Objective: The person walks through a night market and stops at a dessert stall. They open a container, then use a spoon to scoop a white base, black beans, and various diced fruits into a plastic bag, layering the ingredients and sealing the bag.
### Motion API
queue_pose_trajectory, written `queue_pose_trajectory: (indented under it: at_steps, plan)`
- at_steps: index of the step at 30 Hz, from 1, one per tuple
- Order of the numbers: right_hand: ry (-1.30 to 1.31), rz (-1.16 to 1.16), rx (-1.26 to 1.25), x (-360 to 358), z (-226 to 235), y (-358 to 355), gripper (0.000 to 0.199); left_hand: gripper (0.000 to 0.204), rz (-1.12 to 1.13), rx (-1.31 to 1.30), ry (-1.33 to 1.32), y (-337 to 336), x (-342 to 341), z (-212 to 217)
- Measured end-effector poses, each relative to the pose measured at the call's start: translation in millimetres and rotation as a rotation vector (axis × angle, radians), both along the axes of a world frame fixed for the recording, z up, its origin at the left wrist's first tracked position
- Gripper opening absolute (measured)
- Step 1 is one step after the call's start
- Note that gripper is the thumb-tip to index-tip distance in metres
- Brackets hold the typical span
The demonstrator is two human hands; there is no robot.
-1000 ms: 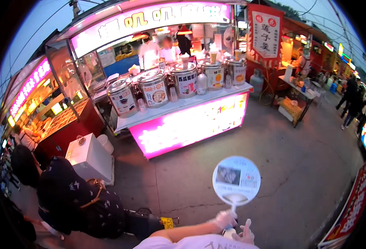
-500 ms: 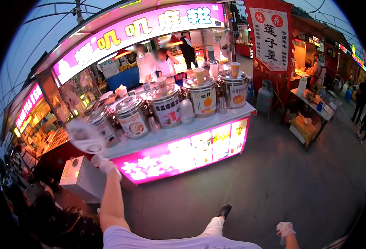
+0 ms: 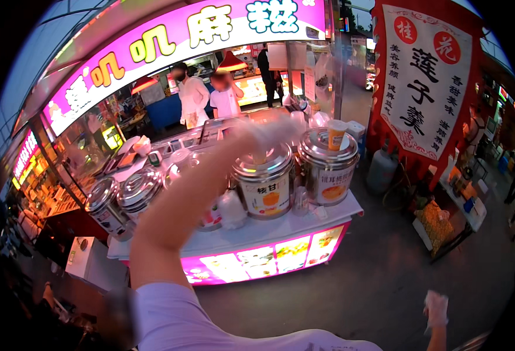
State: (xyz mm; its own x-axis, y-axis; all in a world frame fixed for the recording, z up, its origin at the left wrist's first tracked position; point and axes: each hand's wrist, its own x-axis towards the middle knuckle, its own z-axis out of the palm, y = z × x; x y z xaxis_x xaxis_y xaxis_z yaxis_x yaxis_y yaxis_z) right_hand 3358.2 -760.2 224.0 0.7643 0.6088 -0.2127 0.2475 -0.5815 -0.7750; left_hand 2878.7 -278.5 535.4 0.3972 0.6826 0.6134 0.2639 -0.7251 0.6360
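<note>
Dusk market street, lit by a food stall (image 3: 257, 257) with a glowing pink front panel and a pink sign overhead. Your left arm runs up and to the right from your pale sleeve (image 3: 175, 316) at the near edge, long axis slanting toward the far right, and it crosses in front of the stall counter. Your left hand (image 3: 269, 131) is badly blurred, pale as if gloved, and sits in front of the lid of a steel drum (image 3: 264, 184) on the counter; I cannot tell whether it is open or closed, nor whether it grips anything. A second steel drum (image 3: 327, 169) stands just right of the first, with a small orange cup (image 3: 335, 134) on its lid. Two more drums (image 3: 123, 202) lie further left on the counter. Your right hand (image 3: 436, 307) is low at the near right, well apart from the stall, pale and gloved, blurred; its state cannot be told either. Two people in white (image 3: 208, 102) stand behind the counter. A red banner (image 3: 424, 88) hangs at the right
</note>
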Motion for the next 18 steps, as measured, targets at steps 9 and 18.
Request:
queue_pose_trajectory:
  at_steps: [9,18]
  plan:
    - [-0.377,1.003,0.235,127,153,382,0.035,0.03,-0.023,-0.471,-0.054,96,116,-116]
    - [-0.118,0.69,1.159,281,288,650,0.071,0.032,1.147,0.196,-0.509,103,-36,4]
